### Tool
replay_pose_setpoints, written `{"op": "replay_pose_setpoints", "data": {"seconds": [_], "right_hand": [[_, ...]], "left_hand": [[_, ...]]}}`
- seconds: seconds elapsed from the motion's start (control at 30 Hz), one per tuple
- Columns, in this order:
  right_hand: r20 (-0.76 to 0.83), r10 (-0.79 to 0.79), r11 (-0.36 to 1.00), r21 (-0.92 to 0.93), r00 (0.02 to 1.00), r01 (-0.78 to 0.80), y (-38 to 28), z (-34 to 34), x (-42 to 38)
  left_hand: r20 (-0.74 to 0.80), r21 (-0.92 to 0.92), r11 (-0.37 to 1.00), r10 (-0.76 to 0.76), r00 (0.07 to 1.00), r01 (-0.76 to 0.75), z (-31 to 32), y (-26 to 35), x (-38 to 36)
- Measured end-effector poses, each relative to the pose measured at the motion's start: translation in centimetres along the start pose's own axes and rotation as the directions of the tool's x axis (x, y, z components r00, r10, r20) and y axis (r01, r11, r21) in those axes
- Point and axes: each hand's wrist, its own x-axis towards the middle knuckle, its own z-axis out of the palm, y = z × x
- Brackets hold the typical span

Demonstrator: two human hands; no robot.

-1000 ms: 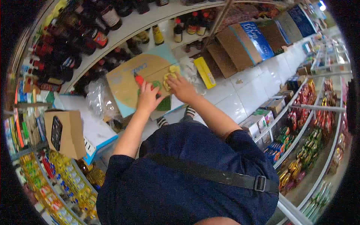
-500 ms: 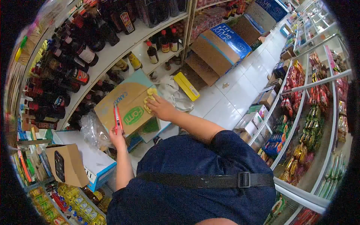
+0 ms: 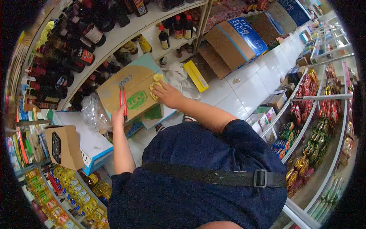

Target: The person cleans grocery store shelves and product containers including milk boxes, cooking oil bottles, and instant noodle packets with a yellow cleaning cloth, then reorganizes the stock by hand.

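Note:
My left hand (image 3: 118, 117) is closed round a red utility knife (image 3: 122, 102), its grey tip pointing up over the side of a cardboard carton (image 3: 114, 91). The carton is brown and pale green with a green "Fami" print. On the carton's right part, my right hand (image 3: 167, 95) presses a crumpled yellow cloth (image 3: 157, 84), fingers bent over it. Beside my left hand lies a clear plastic bag (image 3: 93, 112). Pale crumpled fabric or bags (image 3: 177, 78) lie behind my right hand.
Shelves of dark bottles (image 3: 85, 57) curve along the left. A yellow box (image 3: 195, 76) and a blue-and-brown milk carton (image 3: 240, 42) stand beyond. An open white-and-blue box (image 3: 89, 143) and a small brown box (image 3: 65, 147) are at left. Snack racks (image 3: 316, 126) line the right.
The view has shifted, so the shelves and carton appear higher. The red utility knife stands more upright in my left hand. My right hand stays on the cloth against the carton.

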Motion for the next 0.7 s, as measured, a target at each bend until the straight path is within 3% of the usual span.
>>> {"op": "replay_pose_setpoints", "data": {"seconds": [0.1, 0.13, 0.23, 0.37, 0.5, 0.53, 0.63, 0.7], "right_hand": [[0.009, -0.032, 0.999, -0.012, 0.999, 0.032, 0.5, -0.1, -0.2], [0.017, -0.037, 0.999, -0.007, 0.999, 0.037, 0.7, 0.0, -0.2], [0.052, -0.052, 0.999, -0.007, 0.997, 0.052, 0.7, 0.5, 0.0], [0.103, -0.042, 0.997, -0.056, 0.994, 0.048, 0.6, 0.9, 1.0], [0.105, 0.057, 0.996, -0.079, 0.993, -0.048, -0.8, 1.1, 4.0], [0.097, 0.080, 0.993, -0.099, 0.992, -0.070, -1.3, 1.5, 4.9], [0.123, 0.100, 0.993, 0.042, 0.987, -0.106, -2.7, 3.7, 6.2], [0.114, 0.025, 0.999, 0.028, 0.993, -0.028, -3.4, 4.1, 5.2]], "left_hand": [[0.057, -0.050, 0.995, -0.078, 0.995, 0.081, -0.4, 0.0, -0.7], [0.165, -0.252, 0.953, -0.130, 0.978, 0.169, -0.8, 0.7, -1.5], [0.197, -0.413, 0.900, -0.060, 0.979, 0.138, -1.1, 0.9, -2.6], [0.125, -0.396, 0.914, -0.039, 0.991, 0.085, -0.3, -0.5, -3.1], [-0.056, -0.222, 0.972, 0.070, 0.996, -0.081, -0.1, 0.0, -3.3], [-0.106, -0.107, 0.989, 0.092, 0.990, -0.104, -0.3, 0.0, -3.0], [-0.129, 0.140, 0.956, 0.276, 0.953, -0.258, -1.9, 0.6, -2.4], [-0.088, 0.271, 0.919, 0.320, 0.943, -0.286, -2.6, 0.7, -1.9]]}}
